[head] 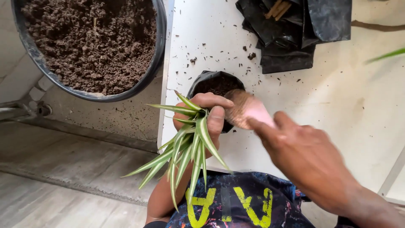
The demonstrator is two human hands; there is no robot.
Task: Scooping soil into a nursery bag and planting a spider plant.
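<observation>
The left hand (pixel 206 112) is clenched round the base of a small spider plant (pixel 185 152), its fingers curled over the crown. The plant's long, narrow, pointed leaves, green with pale cream stripes, fan down and outward toward the person's body, past the near left edge of the counter (pixel 337 101). The hand holds the plant just above a small black plastic grow bag (pixel 213 84), soft and crinkled at the rim, which stands near the counter's left edge and has dark crumbly soil inside.

The right hand (pixel 303 156) reaches in from the lower right, fingers stretched toward the left hand. Its grip holds a pinkish, flat, blurred thing (pixel 249 112), rounded at the far end and dusted brown with soil; what it is cannot be told for the blur. Its end lies just beside the left thumb, over the grow bag's rim.

The counter is a smooth white board, smudged and sprinkled with loose crumbs of soil. At its far edge lies a heap of folded black plastic bags (pixel 291 33), glossy and creased, with a few brown sticks (pixel 277 8) poking out on top.

Off the counter's left edge sits a wide round black tub (pixel 158 46) filled with coarse, lumpy brown soil (pixel 93 42). Below it the grey floor (pixel 63 169) is rough and speckled.
</observation>
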